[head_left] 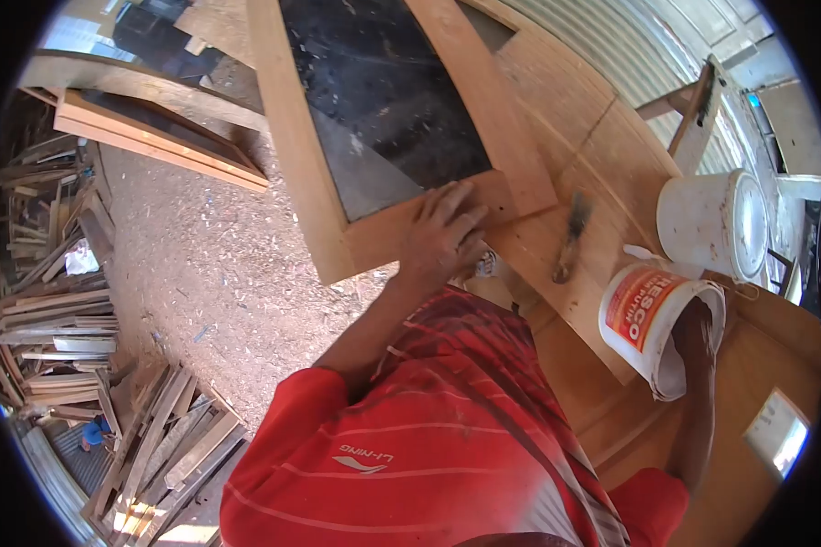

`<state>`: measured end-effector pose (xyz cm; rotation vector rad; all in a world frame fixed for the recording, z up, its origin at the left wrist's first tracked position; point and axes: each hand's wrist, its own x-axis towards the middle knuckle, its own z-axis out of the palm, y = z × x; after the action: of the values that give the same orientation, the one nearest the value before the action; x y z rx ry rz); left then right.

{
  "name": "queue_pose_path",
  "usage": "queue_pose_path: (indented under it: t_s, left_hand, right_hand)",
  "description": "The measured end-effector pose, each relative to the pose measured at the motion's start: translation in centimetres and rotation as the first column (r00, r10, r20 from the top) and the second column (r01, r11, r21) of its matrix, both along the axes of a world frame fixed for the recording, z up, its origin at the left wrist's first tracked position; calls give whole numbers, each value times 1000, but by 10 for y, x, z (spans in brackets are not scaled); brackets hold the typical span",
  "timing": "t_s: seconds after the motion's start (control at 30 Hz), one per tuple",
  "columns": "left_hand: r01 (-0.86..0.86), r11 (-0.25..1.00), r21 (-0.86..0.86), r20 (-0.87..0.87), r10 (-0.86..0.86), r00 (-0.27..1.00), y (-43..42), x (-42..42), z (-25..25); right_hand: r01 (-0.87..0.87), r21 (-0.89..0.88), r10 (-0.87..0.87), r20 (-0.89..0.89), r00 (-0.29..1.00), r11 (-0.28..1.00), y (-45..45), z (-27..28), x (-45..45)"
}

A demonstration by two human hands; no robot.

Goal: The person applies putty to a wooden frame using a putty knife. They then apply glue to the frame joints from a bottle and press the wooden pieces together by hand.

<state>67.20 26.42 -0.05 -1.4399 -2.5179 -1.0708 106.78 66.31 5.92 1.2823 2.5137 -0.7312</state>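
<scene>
Partly over worktop (611,182) | logged wooden frame (303,155); judged stiff, heavyish, best held by stiles (493,114) | found left grip (447,232) loosely spread on bottom rail (379,228) | could not tell right grip, hidden inside bucket (643,310)

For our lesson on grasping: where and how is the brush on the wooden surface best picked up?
Probably by the wooden handle of the brush, coming from the wearer's side, fingers and thumb across it: the brush lies flat, handle end nearer the wearer, dark bristles pointing away.
</scene>
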Motion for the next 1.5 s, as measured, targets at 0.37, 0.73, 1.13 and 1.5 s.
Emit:
queue_pose_path:
  t_s: [0.37, 0.73, 1.13, 1.5]
  left_hand:
    - [-158, 972, 173, 322, 96, 942, -42, -73, 40]
    - [-614, 765, 194, 143, 597, 789, -127, -337, 1]
    - [-570, 742, 352, 562, 320, 763, -117, -378, -20]
    - [-620, 717, 319, 522, 414, 746, -111, -380, -24]
  right_hand:
    - [196, 174, -177, -118, 977, 965, -60, 151, -30]
    - [-73, -2, 67, -389, 919, 997, -227, 165, -366]
    - [-498, -76, 403, -490, 773, 864, -353, 16, -756]
    - [-639, 291, 702, -287, 652, 712, -371, 0, -793]
